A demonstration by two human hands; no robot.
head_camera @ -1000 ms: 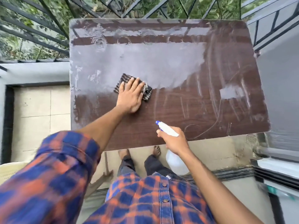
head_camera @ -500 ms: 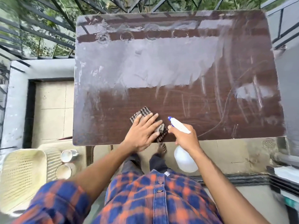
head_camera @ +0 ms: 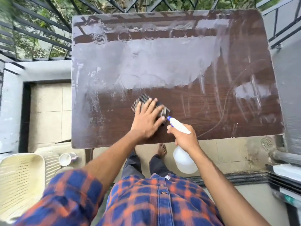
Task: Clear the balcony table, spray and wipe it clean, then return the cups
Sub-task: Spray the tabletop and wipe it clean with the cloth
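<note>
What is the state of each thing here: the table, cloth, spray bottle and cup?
Table: grey film on far half, near half wiped dark.
Cloth: flat on the table, pressed under the left hand.
Spray bottle: tilted, gripped by the right hand, nozzle toward the cloth.
Cup: upright on the chair seat.

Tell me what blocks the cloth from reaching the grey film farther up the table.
Nothing visible does. The left hand presses the cloth on the table; only bare tabletop lies between it and the grey film. The right hand grips the spray bottle off to the side.
</note>
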